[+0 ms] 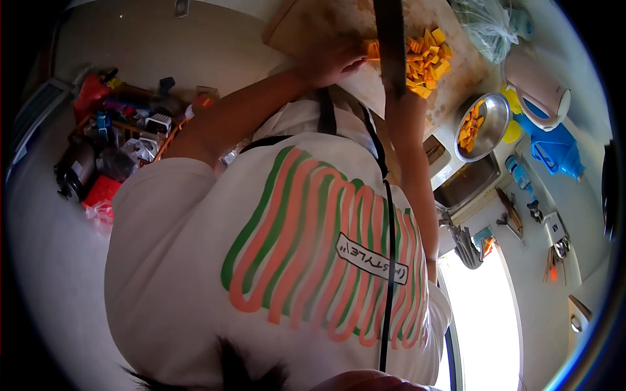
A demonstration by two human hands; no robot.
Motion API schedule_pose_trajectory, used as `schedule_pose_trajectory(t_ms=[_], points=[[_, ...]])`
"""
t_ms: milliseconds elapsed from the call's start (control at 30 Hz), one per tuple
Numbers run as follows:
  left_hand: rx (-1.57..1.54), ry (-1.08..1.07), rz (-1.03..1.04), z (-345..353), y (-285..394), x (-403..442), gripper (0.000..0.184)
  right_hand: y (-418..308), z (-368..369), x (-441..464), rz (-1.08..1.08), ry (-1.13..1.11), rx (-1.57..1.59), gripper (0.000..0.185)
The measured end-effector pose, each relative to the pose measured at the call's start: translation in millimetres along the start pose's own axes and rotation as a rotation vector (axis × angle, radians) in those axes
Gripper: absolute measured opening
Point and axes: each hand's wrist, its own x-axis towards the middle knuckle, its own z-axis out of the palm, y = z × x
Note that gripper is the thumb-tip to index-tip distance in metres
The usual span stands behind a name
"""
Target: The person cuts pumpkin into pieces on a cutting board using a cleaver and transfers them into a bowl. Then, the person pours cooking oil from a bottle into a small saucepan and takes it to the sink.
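Observation:
A wide dark-bladed knife (392,40) points away from me over the cutting board (326,25). My right hand (403,98) is closed around its handle, which is mostly hidden. On the left of the blade, my left hand (331,63) has its fingers closed on an orange pumpkin piece (372,50), partly covered by the fingertips. Cut pumpkin chunks (432,60) lie heaped on the board, just right of the blade.
Right of the board stands a metal bowl (498,122) with orange pieces inside, near the sink (468,182). Beyond are a kettle (536,88), a blue jug (555,148) and a plastic bag (486,29). A crowded basket (173,139) stands at left.

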Motion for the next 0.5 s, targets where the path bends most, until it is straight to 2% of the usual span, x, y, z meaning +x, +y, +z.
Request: schedule_pose_trajectory(t_ms=[300,500], points=[[0.092,-0.017,0.063,-3.3,-2.5,0.9,0.029,4.9,5.8,-22.3,0.154,-0.163,-0.208,0.027],[0.075,-0.02,0.005,-6.0,1.8,-0.5,0.025,7.1,27.1,10.4,0.16,-0.221,-0.289,0.029]])
